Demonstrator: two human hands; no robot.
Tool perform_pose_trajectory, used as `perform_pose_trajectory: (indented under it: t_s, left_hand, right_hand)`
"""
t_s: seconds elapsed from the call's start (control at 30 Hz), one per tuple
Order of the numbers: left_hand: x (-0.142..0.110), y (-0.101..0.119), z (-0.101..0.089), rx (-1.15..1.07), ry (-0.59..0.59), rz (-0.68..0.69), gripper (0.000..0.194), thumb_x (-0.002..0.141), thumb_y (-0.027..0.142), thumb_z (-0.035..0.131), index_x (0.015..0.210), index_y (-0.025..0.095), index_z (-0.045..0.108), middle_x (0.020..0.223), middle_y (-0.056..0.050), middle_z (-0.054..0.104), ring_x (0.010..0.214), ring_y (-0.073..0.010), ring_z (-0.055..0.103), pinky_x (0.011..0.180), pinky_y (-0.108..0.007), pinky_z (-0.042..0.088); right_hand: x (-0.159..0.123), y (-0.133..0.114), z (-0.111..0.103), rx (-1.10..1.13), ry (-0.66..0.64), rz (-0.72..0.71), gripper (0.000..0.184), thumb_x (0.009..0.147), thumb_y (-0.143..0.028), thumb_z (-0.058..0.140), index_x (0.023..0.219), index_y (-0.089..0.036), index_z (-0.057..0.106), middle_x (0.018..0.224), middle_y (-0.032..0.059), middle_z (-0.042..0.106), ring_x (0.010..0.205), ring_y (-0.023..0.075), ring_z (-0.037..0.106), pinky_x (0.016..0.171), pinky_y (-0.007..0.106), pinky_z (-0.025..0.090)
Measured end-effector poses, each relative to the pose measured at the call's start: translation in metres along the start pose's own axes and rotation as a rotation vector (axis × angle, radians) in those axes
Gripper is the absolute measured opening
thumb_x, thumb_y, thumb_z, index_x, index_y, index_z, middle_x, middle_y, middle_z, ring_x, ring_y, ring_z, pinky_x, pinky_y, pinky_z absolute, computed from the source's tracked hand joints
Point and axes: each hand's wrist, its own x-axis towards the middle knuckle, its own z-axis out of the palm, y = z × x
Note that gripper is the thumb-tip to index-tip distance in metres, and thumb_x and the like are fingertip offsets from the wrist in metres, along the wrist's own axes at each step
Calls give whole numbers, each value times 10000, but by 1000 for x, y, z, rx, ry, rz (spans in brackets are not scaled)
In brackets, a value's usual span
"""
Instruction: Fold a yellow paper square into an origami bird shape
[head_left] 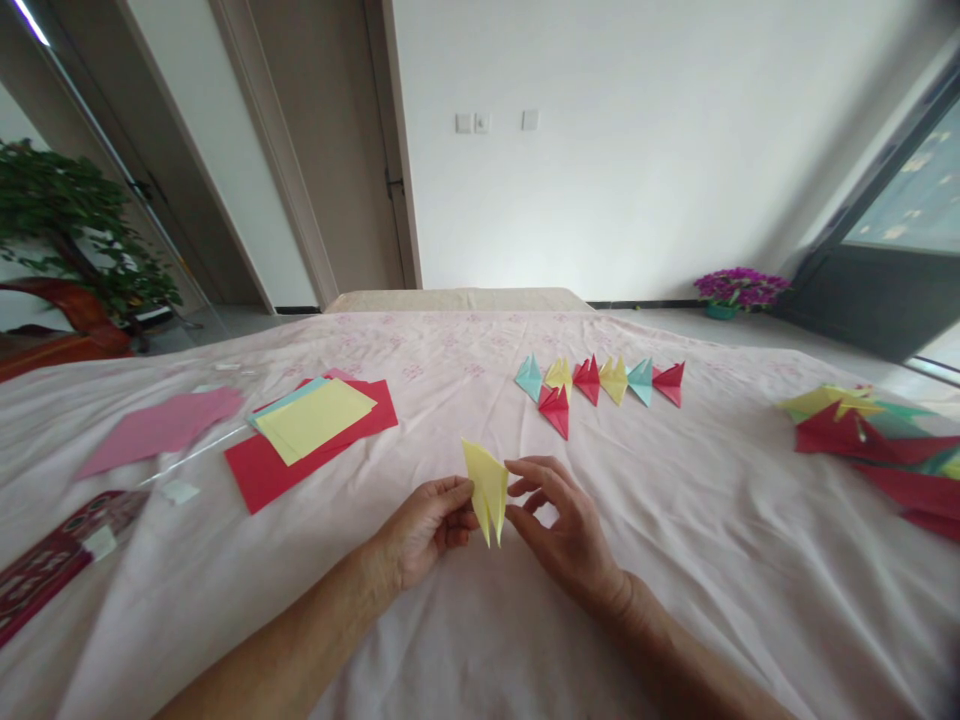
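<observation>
My left hand (431,530) is closed on a yellow folded paper (486,490), its thumb and fingers pinching the left edge. The paper has a pointed top corner and two narrow points hanging down. My right hand (559,520) is at the right edge of the paper, index fingertip and thumb tip at or against it. Its fingers are curved and apart, and they do not pinch the sheet. Beyond the hands stand folded paper pieces in a row: red (589,378), yellow (615,380) and light blue (640,381). One red piece (555,410) sits in front of them.
Flat sheets lie at left: yellow (319,420), red (255,475) and pink (161,430). A dark red printed item (52,560) is at the left edge. More folded red and yellow paper (847,430) rests at right. A wrinkled pale pink cloth (420,640) covers the table.
</observation>
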Motion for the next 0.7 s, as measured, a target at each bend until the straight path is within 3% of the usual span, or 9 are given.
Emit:
perform_pose_trajectory:
  t_s: [0.17, 0.3, 0.5, 0.7]
  left_hand:
    - [-2, -7, 5, -7, -42, 4, 275, 727, 369, 770, 801, 130, 655, 669, -17, 643, 533, -83, 593, 475, -161, 448]
    - [-4, -10, 8, 22, -32, 141, 291, 761, 401, 735, 845, 137, 647, 734, -28, 660, 620, -105, 609, 538, -186, 470]
    - [-7, -13, 11, 183, 144, 404, 264, 781, 394, 702, 873, 154, 640, 842, -43, 697, 710, -144, 633, 562, -215, 501]
    - [-9, -16, 13, 247, 254, 527, 243, 751, 359, 733, 839, 159, 627, 818, -28, 710, 733, -170, 667, 653, -278, 561]
  right_hand:
    - [-1, 0, 2, -11, -5, -33, 372, 778, -119, 645, 1122, -251, 593, 1069, 61, 602, 896, 183, 614, 632, 279, 539]
    - [-2, -2, 0, -16, -10, -3, 348, 792, -94, 584, 1107, -242, 585, 1004, 47, 630, 858, 177, 612, 659, 289, 525]
    - [-2, -6, -12, -23, -30, 6, 273, 873, -146, 477, 1099, -242, 598, 987, 47, 671, 898, 196, 616, 720, 315, 489]
    - [0, -8, -11, -152, 0, -87, 264, 836, -199, 623, 1096, -249, 615, 968, 56, 681, 865, 211, 602, 694, 334, 486]
